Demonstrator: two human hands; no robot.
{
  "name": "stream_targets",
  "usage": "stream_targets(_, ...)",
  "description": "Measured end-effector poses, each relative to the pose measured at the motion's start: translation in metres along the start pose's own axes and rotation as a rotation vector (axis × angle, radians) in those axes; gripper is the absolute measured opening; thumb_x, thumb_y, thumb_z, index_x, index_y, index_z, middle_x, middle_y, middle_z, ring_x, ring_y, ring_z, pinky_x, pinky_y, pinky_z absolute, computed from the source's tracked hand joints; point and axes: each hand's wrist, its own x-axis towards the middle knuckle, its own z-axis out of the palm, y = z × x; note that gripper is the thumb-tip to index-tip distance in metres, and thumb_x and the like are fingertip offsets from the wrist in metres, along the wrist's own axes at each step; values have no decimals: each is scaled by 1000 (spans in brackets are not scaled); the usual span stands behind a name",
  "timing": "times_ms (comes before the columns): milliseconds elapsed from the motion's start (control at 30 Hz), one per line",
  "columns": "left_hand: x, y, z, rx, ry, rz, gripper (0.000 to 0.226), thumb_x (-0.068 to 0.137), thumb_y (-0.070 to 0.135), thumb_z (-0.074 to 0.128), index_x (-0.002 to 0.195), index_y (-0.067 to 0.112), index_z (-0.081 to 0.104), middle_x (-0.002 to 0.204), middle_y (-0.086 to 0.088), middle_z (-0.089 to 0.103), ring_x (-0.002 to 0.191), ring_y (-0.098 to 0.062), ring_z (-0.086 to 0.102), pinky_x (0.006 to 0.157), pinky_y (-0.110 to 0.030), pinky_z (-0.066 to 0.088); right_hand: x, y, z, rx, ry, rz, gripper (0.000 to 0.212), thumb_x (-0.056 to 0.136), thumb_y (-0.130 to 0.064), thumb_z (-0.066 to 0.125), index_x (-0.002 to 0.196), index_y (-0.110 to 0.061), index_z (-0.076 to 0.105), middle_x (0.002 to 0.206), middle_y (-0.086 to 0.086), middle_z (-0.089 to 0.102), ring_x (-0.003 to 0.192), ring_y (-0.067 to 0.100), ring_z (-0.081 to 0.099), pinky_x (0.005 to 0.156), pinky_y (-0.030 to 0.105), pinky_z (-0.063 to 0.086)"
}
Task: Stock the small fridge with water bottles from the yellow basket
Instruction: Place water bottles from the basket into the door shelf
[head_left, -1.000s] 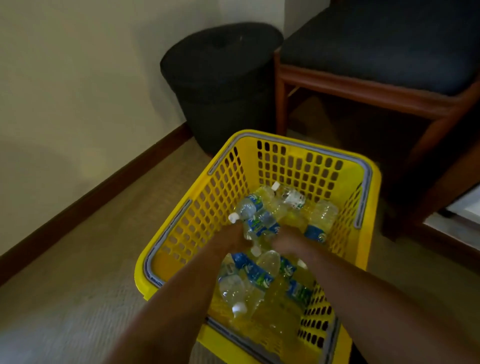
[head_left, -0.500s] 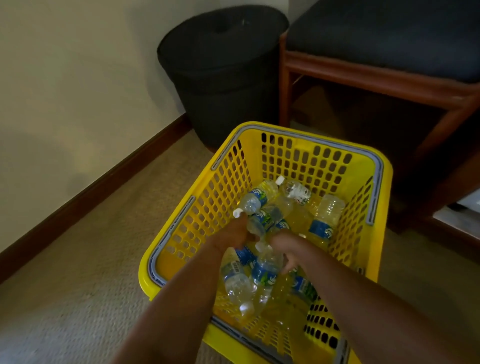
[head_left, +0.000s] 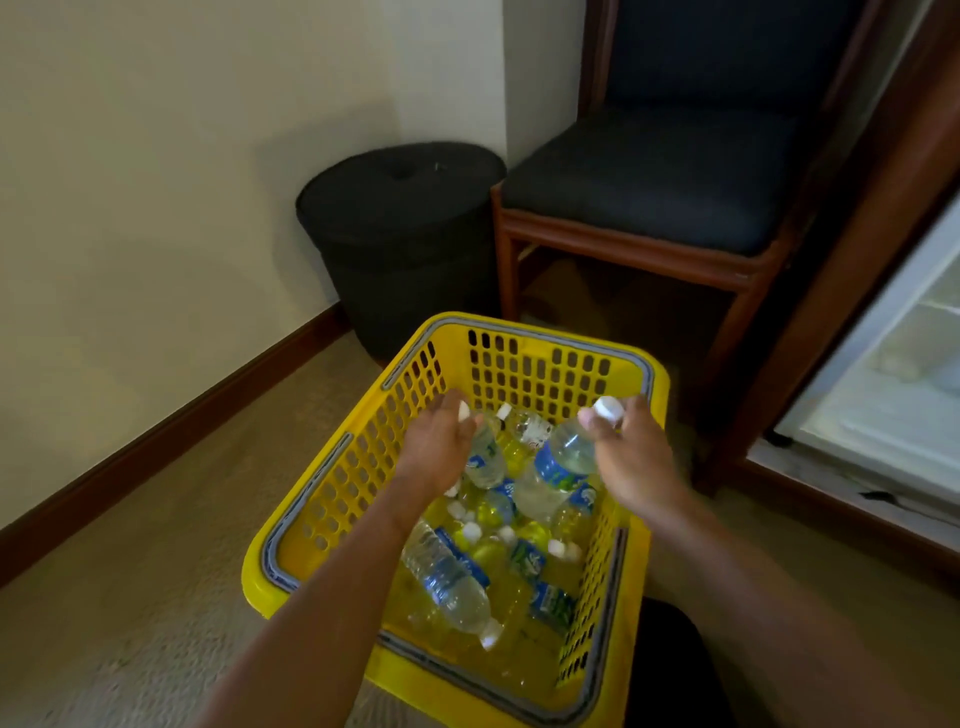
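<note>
Head view: both hands are above the far end of the yellow basket, and each holds one water bottle. The left hand has its fingers curled round the neck of the first bottle, cap up, body hanging toward the heap. The right hand grips the second bottle near the cap, its long axis slanting down and left. The small fridge lies to the right, so the right hand is nearer to it.
</note>
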Motion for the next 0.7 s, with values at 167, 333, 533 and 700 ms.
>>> stream_targets(167,-9,67,-50,101,200,316,25,104,23,48,127,16,47,113,-5,56,92,-22,57,71,-35,44,-13,-14,-65,368,314,-205,21,98,-37,57,105,-18,55,91,-4,61,77,-2,60,63,12,45)
stream_targets(333,-20,167,-80,-344,296,466,25,105,20,47,129,22,51,114,1,57,95,-9,57,78,-29,46,-46,-16,-137,558,643,-312,23,102,-36,50,100,-14,54,84,-3,60,69,-7,59,61,11,44)
stream_targets(533,-52,318,-41,-999,56,588,28,108,11,38,132,17,49,91,5,63,83,-13,63,76,-28,56,-117,20,-249,493,957,-413,18,105,-29,44,100,-16,55,96,8,66,79,-5,62,68,6,45)
stream_targets(700,-104,449,29,-1058,-310,764,31,108,18,38,138,22,45,109,3,60,96,-3,64,82,-24,55,-196,82,-349,166,1291,-467,13,104,-30,43,97,-31,53,91,9,67,82,14,63,72,23,50)
